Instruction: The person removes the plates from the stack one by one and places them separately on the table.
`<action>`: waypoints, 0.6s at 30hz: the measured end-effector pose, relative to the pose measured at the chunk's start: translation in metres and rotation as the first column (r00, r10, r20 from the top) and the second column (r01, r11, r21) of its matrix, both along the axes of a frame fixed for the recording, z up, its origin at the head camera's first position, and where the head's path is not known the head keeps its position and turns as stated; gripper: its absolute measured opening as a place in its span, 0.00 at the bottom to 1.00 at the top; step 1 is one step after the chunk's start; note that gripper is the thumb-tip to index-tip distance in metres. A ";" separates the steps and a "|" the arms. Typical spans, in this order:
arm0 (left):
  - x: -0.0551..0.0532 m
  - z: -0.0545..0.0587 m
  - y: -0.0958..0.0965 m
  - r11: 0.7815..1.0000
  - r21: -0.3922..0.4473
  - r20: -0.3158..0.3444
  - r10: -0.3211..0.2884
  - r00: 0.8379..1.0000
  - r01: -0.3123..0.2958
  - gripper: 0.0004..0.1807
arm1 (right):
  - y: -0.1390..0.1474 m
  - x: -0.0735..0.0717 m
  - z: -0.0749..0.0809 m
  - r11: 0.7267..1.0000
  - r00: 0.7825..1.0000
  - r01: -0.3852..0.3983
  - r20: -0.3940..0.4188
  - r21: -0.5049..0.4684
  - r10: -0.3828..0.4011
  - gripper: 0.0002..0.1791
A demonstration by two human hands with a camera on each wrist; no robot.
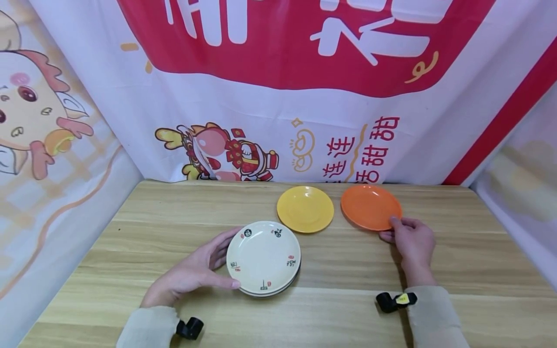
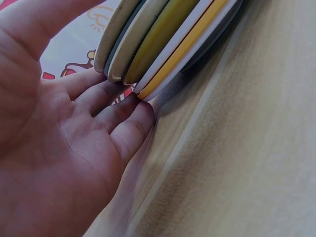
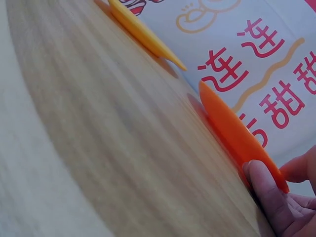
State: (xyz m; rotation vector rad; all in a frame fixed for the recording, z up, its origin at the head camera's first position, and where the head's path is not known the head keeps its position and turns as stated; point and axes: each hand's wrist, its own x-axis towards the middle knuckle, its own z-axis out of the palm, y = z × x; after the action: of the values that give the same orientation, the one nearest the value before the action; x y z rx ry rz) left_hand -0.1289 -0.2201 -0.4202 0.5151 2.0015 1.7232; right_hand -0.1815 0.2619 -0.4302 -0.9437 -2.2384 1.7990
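Note:
A stack of plates (image 1: pixel 263 258) stands on the wooden table in front of my left hand (image 1: pixel 197 270). On top is a cream plate with small dark and red prints. In the left wrist view, the rims of cream, olive, white and yellow plates show in the stack (image 2: pixel 153 47), and my extended fingers (image 2: pixel 131 128) touch their edges. My left thumb lies at the near rim. Farther right, my right hand (image 1: pixel 415 246) pinches the right rim of an orange plate (image 1: pixel 371 207) between thumb and fingers. The right wrist view shows this plate (image 3: pixel 234 128) edge-on, low over the table.
A yellow plate (image 1: pixel 305 209) lies between the stack and the orange plate, near the back edge of the table (image 1: pixel 339 314). A printed cloth (image 1: pixel 261 101) hangs right behind the table, with more cloth at the left and right sides.

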 end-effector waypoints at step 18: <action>0.001 0.001 0.000 1.000 0.007 0.000 -0.008 1.000 0.008 0.60 | 0.004 -0.001 -0.005 0.998 1.000 -0.010 -0.007 0.058 0.011 0.27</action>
State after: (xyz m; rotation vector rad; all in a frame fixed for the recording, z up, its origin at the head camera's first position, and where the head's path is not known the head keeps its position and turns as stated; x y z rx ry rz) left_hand -0.1281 -0.2201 -0.4188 0.5250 1.9916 1.7257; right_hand -0.1820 0.2659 -0.4349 -0.9146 -2.2823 1.7284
